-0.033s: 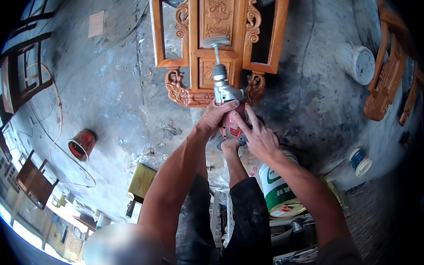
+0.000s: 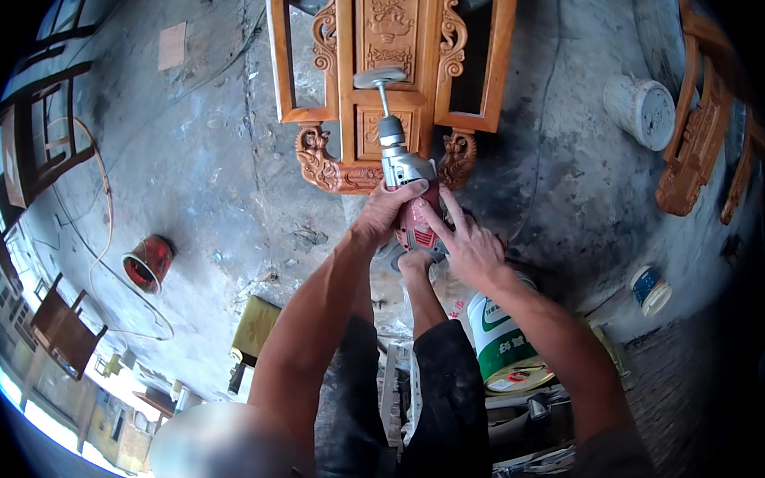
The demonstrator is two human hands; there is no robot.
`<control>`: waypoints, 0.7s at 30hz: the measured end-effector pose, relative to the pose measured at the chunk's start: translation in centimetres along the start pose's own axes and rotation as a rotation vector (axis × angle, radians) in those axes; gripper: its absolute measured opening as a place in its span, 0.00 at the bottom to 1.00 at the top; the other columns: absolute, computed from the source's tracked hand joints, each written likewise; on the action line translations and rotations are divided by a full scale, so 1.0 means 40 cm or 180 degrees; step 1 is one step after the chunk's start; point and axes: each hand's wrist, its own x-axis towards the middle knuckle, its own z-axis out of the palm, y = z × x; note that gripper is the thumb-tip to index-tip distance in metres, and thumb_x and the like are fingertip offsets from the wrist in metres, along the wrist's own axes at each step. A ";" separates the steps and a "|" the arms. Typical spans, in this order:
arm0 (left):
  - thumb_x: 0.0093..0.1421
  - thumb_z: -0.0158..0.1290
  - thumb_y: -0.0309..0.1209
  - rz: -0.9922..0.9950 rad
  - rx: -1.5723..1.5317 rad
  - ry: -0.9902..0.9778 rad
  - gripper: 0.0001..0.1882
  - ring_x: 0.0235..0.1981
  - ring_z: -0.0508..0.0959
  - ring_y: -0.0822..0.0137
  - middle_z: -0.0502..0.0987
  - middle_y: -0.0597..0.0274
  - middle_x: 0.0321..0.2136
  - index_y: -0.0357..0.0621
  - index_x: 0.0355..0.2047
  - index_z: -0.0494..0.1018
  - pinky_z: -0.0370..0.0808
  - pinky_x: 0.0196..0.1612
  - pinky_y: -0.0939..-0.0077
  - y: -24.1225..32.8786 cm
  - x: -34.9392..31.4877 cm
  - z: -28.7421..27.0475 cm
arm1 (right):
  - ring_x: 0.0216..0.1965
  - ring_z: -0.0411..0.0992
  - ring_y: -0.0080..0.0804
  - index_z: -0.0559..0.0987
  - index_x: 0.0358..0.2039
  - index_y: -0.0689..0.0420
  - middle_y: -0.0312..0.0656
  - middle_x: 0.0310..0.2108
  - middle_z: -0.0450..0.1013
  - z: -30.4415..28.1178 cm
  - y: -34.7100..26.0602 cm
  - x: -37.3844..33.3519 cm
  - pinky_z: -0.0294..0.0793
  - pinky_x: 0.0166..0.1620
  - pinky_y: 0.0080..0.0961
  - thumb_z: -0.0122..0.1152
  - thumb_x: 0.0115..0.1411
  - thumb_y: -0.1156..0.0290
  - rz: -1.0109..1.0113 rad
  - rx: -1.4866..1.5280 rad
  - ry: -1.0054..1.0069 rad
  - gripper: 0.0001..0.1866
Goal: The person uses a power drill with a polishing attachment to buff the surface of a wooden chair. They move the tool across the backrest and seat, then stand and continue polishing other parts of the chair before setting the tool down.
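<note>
A red and silver power drill [image 2: 411,172] points away from me, with a black chuck and a long shaft carrying a flat grey disc [image 2: 380,76]. My left hand [image 2: 385,211] is wrapped round the drill's front body, thumb across the top. On the rear right of the red housing lies my right hand [image 2: 469,247], two digits stretched along it and the others curled, partly hidden. Past the drill lies a carved orange-brown chair back [image 2: 388,18] with scrollwork and an open frame. The disc overlaps its central panel in view; whether they touch I cannot tell.
A green and white bucket [image 2: 500,337] stands by my right forearm. To the left are a red-rimmed pot [image 2: 148,263], a hose [image 2: 108,193] and dark chair frames [image 2: 40,144]. A white bucket [image 2: 641,111] and carved wooden parts [image 2: 698,149] are at the right.
The drill's front end and its disc have swung slightly left. The chair back also appears a little further left. Both hands keep the same hold.
</note>
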 end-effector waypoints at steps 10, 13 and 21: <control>0.56 0.65 0.45 0.0398 0.1386 -0.0562 0.26 0.31 0.80 0.70 0.80 0.63 0.33 0.38 0.45 0.73 0.81 0.37 0.73 0.210 0.179 0.236 | 0.41 0.77 0.60 0.48 0.74 0.35 0.55 0.73 0.45 -0.175 0.150 0.096 0.81 0.43 0.51 0.57 0.49 0.81 0.0385 0.0033 0.0905 0.54; 0.57 0.65 0.44 0.0335 0.0972 -0.0553 0.22 0.30 0.80 0.71 0.81 0.63 0.33 0.42 0.43 0.75 0.80 0.36 0.75 0.218 0.200 0.266 | 0.41 0.77 0.59 0.47 0.74 0.35 0.56 0.72 0.46 -0.214 0.174 0.108 0.80 0.42 0.52 0.57 0.49 0.82 0.0339 0.0005 0.0936 0.54; 0.56 0.66 0.40 0.0109 0.0850 -0.0182 0.21 0.31 0.80 0.69 0.80 0.63 0.33 0.41 0.44 0.75 0.81 0.39 0.71 0.088 0.138 0.232 | 0.42 0.77 0.61 0.47 0.74 0.34 0.53 0.74 0.42 -0.140 0.155 0.005 0.81 0.43 0.50 0.61 0.48 0.82 0.0331 0.0313 0.0441 0.56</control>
